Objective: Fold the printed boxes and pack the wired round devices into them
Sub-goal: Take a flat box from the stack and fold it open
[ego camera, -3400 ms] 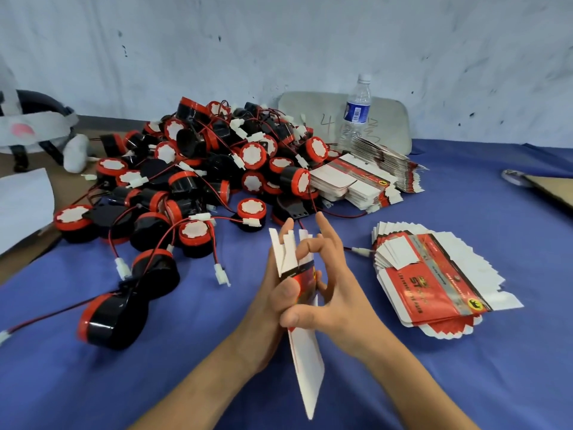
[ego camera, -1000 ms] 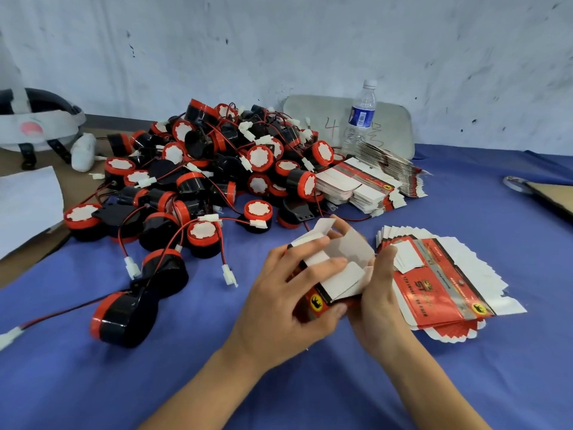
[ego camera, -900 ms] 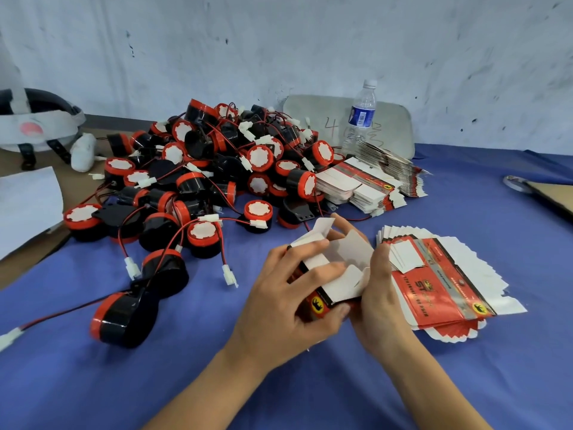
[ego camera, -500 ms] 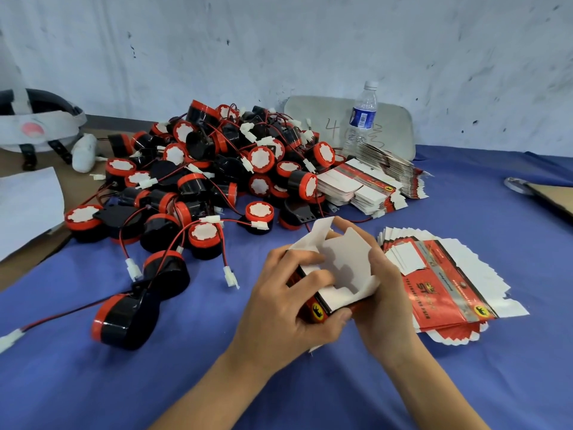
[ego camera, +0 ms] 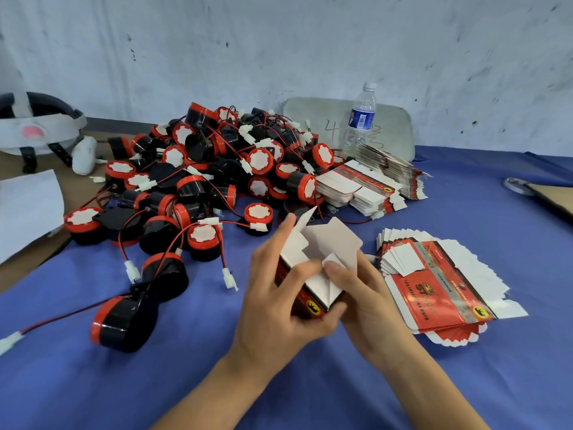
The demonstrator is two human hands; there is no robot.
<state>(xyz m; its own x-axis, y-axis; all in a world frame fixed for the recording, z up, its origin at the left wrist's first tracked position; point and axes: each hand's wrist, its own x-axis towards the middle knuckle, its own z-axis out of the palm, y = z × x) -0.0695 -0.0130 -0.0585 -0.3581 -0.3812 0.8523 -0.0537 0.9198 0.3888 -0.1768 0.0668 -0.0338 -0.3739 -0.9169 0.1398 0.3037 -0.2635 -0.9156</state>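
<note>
One box [ego camera: 313,274] is held above the surface [ego camera: 465,383], between the pile of devices [ego camera: 217,169] and a fanned stack of flat boxes [ego camera: 434,290]. It is gripped on its red side by the left hand [ego camera: 279,308], fingers curled round it and thumb laid on a white flap. From the other side it is held by the right hand [ego camera: 369,296], whose thumb is pressed on a small inner flap. The box is judged to be half formed: its body is opened out, but the white end flaps are still untucked. No device has been put in, and no finished box can be seen. A second stack [ego camera: 366,187] lies beside the pile, so nearly all the work is judged to remain. The right fingers are hidden behind the box, its far end and inside cannot be seen, and the print cannot be read.
</note>
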